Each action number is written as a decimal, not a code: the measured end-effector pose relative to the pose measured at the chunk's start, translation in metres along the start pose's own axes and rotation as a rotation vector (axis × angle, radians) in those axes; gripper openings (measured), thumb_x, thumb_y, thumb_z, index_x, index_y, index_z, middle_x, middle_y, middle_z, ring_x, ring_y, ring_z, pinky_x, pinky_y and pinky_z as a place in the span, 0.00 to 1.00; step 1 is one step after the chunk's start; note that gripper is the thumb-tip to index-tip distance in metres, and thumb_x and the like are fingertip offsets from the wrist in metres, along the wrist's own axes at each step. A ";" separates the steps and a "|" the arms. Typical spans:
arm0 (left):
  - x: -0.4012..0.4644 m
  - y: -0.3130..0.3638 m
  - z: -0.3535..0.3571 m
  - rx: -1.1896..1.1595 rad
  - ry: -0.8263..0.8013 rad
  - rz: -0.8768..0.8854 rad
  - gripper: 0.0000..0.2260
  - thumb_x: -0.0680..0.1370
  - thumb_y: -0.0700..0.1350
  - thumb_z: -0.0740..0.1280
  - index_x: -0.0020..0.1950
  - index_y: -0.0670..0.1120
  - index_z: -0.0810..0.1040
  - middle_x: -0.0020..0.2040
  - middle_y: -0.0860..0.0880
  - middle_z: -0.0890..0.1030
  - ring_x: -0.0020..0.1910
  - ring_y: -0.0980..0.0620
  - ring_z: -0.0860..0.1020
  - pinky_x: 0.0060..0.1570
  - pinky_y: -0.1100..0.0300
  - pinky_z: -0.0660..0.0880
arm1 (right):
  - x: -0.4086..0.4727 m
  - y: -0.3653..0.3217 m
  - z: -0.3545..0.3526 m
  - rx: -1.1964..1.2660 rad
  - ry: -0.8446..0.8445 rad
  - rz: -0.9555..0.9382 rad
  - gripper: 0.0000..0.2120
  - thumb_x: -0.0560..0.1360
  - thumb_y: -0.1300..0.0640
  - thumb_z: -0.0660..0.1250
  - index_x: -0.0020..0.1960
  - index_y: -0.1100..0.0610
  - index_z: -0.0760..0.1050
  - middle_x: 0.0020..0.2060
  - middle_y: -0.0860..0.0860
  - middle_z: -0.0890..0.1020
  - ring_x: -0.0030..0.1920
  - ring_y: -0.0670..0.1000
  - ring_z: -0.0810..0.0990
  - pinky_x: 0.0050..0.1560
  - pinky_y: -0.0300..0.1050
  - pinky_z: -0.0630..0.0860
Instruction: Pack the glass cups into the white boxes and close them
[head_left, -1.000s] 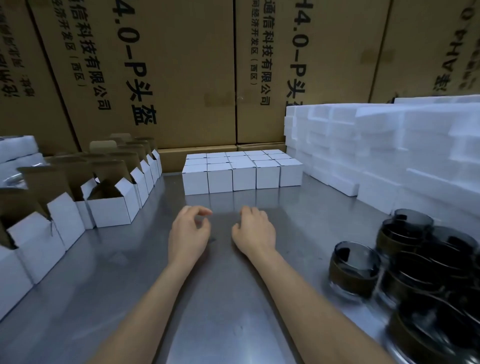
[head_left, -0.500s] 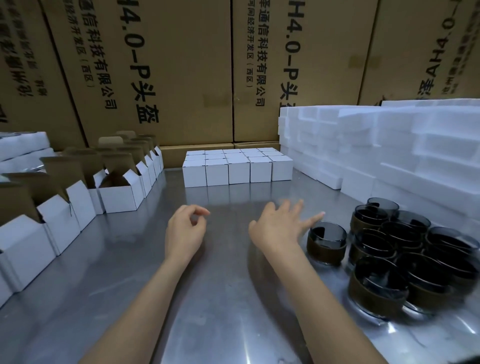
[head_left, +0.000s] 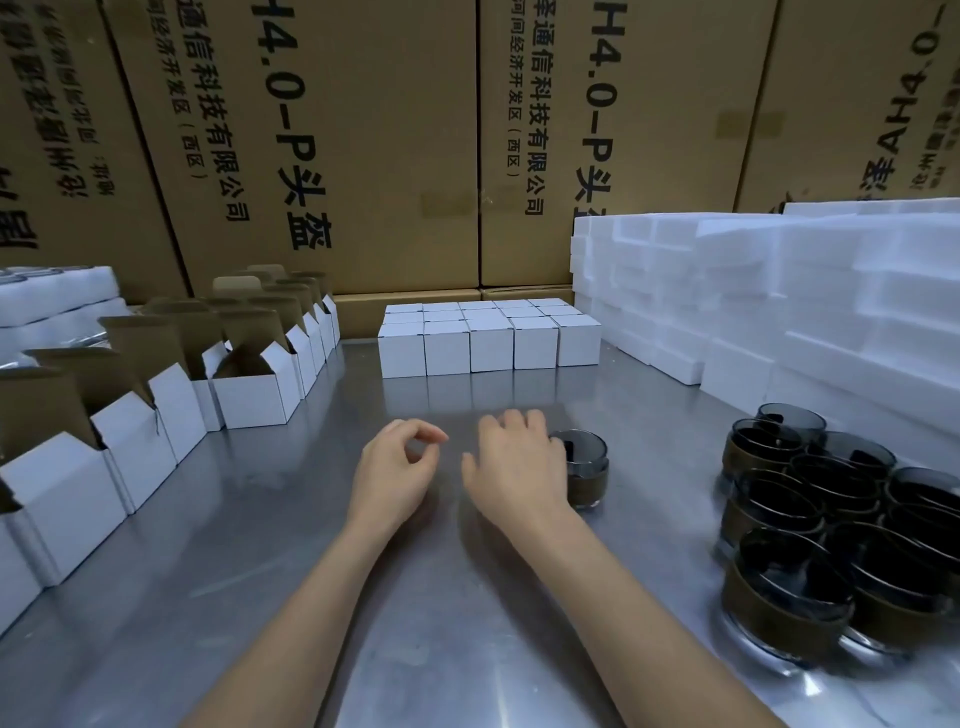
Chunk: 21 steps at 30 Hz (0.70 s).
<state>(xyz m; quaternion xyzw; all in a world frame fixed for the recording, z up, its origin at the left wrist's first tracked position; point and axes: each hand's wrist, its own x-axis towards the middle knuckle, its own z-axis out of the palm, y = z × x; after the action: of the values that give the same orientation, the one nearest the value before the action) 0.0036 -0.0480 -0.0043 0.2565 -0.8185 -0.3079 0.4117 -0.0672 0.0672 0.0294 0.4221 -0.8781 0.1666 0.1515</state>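
Observation:
A dark glass cup (head_left: 589, 475) with a brown band stands on the metal table (head_left: 457, 639) in the middle. My right hand (head_left: 511, 467) grips it from the left, fingers curled over its rim. My left hand (head_left: 395, 467) hovers just left of the right, fingers loosely curled, thumb near the index tip, holding nothing. Several more glass cups (head_left: 831, 519) cluster at the right. Open white boxes (head_left: 249, 387) with raised brown flaps line the left side. Closed white boxes (head_left: 488, 340) sit in a block at the back centre.
White foam blocks (head_left: 779, 312) are stacked high along the back right, and more foam (head_left: 52, 301) lies at the far left. Large printed cardboard cartons (head_left: 374, 130) form a wall behind the table.
My right hand reached right to the nearest cup, took hold of it and drew it left toward the middle of the table. My left hand stayed nearly still.

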 end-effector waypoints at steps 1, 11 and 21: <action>0.000 0.000 0.001 0.008 -0.022 0.006 0.11 0.73 0.36 0.67 0.42 0.53 0.79 0.44 0.56 0.79 0.37 0.57 0.76 0.43 0.62 0.72 | 0.001 -0.003 0.004 0.015 0.028 -0.073 0.15 0.78 0.51 0.58 0.62 0.57 0.70 0.61 0.54 0.72 0.64 0.57 0.65 0.55 0.52 0.68; 0.005 0.000 -0.005 -0.166 -0.070 -0.140 0.14 0.72 0.32 0.66 0.53 0.45 0.80 0.51 0.49 0.82 0.45 0.52 0.78 0.45 0.67 0.72 | 0.018 0.005 0.026 0.637 0.379 -0.257 0.17 0.69 0.56 0.60 0.57 0.52 0.75 0.55 0.45 0.76 0.58 0.46 0.67 0.57 0.37 0.64; 0.005 -0.004 -0.007 -0.227 -0.375 -0.129 0.29 0.69 0.38 0.77 0.68 0.47 0.72 0.62 0.49 0.78 0.61 0.49 0.77 0.64 0.54 0.72 | 0.033 0.036 0.036 1.258 -0.184 0.214 0.11 0.74 0.62 0.59 0.53 0.50 0.74 0.46 0.45 0.80 0.42 0.47 0.77 0.34 0.35 0.72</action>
<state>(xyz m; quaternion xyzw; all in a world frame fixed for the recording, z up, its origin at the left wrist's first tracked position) 0.0073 -0.0562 -0.0014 0.1989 -0.8227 -0.4659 0.2580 -0.1200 0.0506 0.0047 0.3530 -0.6593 0.6269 -0.2182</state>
